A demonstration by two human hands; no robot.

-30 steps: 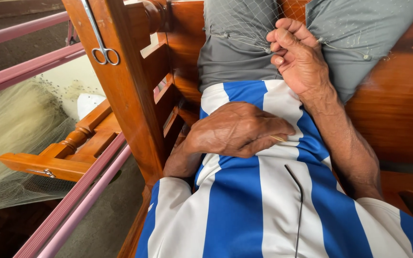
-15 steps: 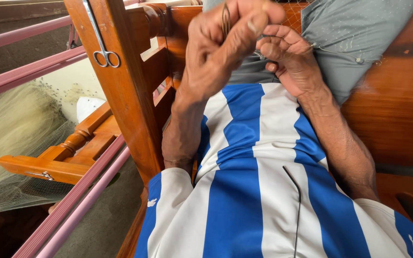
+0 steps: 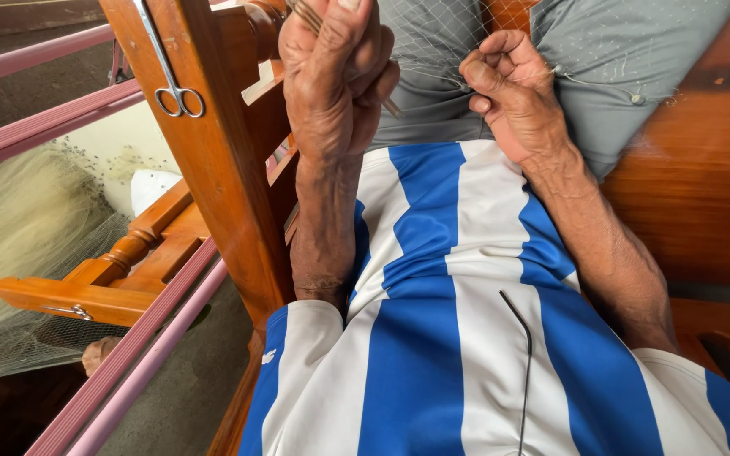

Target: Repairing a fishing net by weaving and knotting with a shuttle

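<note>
Mid-knot: your left hand [image 3: 335, 80] fisted on netting needle [image 3: 310, 19], right hand [image 3: 513, 93] beside it pinching fine net [image 3: 441, 51]. Next likely needs taut pull.

Above a blue-and-white striped shirt [image 3: 433, 338], the left hand [image 3: 335, 84] grips a thin wooden netting needle [image 3: 314, 19] while the right hand [image 3: 513, 93] pinches fine pale mesh netting [image 3: 441, 42], steel scissors [image 3: 171, 67] hanging far left.
</note>
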